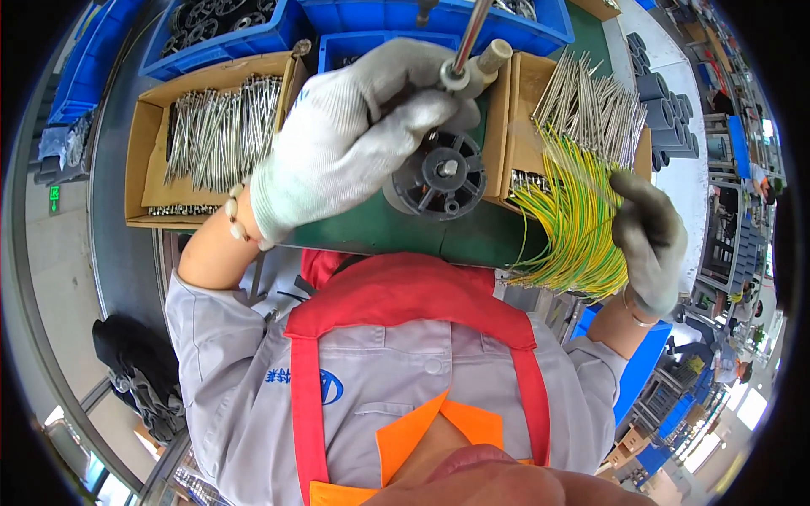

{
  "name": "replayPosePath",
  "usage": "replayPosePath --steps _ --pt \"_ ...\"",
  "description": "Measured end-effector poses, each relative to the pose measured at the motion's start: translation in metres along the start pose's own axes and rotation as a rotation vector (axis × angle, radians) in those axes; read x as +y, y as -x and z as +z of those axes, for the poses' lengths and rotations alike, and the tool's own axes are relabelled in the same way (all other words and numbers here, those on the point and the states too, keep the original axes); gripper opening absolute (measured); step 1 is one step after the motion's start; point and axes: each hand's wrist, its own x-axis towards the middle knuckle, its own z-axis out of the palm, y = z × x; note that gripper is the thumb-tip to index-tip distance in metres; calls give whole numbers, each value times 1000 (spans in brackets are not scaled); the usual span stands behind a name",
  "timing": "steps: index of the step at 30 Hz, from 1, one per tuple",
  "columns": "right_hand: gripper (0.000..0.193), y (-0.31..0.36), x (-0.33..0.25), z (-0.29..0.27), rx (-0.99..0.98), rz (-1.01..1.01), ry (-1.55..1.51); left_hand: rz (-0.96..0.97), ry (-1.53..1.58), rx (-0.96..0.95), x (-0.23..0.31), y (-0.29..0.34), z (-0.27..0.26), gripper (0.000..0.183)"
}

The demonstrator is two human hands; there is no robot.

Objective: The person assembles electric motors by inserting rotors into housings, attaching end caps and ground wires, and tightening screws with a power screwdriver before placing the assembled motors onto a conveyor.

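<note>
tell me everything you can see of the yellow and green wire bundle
The wire bundle is many thin, flexible-looking strands, striped yellow and green, seemingly plastic-coated. They fan out loosely and curve across the near part of the cardboard box that holds metal rods, their lower ends bunched toward the person. The right hand is at the bundle's right side; contact is unclear.

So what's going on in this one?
The person's gloved left hand curls around the lower end of a metal shaft above a round dark housing. The right hand is at the edge of a green-and-yellow wire bundle; whether it grips any wire is unclear. Boxes of metal pieces flank the housing.
</note>
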Motion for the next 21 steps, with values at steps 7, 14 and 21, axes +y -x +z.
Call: replayPosePath --steps 7,14,21 --pt "25 -26 -55 3 -326 -460 432 60 -294 -145 -24 13 4 113" --pt "31 -47 -93 16 -520 -514 589 -114 -117 -10 -60 40 18 114" --pt "28 -62 -121 92 -507 -796 799 71 -388 -10 -51 32 10 87"
